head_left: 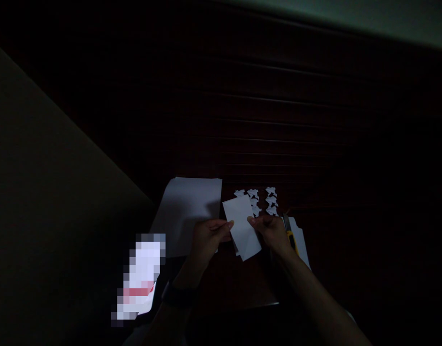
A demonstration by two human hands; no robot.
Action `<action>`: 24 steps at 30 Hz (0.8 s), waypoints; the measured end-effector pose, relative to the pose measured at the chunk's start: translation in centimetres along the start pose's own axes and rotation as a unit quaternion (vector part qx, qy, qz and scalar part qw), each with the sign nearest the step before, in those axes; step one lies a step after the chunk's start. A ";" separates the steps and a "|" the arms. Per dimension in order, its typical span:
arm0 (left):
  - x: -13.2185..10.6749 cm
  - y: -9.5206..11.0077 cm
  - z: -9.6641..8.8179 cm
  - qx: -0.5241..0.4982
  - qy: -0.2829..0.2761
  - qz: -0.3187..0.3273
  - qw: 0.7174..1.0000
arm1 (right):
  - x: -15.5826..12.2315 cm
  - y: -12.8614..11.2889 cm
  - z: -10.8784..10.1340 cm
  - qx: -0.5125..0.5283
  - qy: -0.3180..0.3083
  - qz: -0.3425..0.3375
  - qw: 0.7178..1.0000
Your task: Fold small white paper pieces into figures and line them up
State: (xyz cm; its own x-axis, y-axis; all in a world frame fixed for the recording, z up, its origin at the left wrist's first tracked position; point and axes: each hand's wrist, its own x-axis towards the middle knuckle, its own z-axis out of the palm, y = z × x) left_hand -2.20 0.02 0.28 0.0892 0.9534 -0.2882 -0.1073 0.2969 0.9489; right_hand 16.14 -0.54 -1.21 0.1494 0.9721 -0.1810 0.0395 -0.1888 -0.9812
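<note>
A folded sheet of white paper (242, 228) is held up between both hands, tilted, with a second layer showing at its lower left edge. My left hand (208, 238) pinches its left edge, thumb on the front face. On the opposite edge, my right hand (273, 233) grips the sheet with the thumb in front and the fingers curled behind. Just beyond the sheet lie several small folded paper shapes (271, 199) in columns, some partly hidden by the sheet. A yellow-handled utility knife (291, 236) lies right of my right hand.
A stack of white paper (192, 206) lies on the dark table (238, 286) to the left. More white paper (300, 240) is under the knife. At lower left glows a phone-like screen (143, 274), pixelated. A pale wall (55, 158) borders the left; the room is dim.
</note>
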 end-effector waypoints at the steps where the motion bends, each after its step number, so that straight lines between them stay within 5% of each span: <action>1: 0.0 0.1 0.0 -0.004 0.005 0.002 1.000 | -0.1 -0.1 0.0 0.000 -0.003 -0.005 1.000; 6: 0.0 0.3 -0.1 -0.020 0.021 0.002 1.000 | -0.4 -0.3 0.0 -0.002 -0.018 -0.001 1.000; 12: -0.6 0.6 0.4 -0.007 -0.036 -0.030 0.999 | -0.2 -0.6 0.0 -0.001 0.007 -0.003 1.000; 18: -0.6 0.4 0.7 0.005 0.004 -0.021 1.000 | -0.4 -0.6 0.0 -0.001 -0.047 0.003 0.999; 24: -0.4 0.0 0.5 0.019 0.008 -0.012 1.000 | -0.3 0.2 0.2 0.030 -0.016 0.004 0.999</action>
State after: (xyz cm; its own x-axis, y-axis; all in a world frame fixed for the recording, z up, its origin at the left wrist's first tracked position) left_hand -1.71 -0.41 0.47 0.0762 0.9466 -0.3133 -0.0678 0.3185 0.9455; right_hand 15.93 -0.83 -1.41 0.1172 0.9748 -0.1897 -0.0209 -0.1885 -0.9818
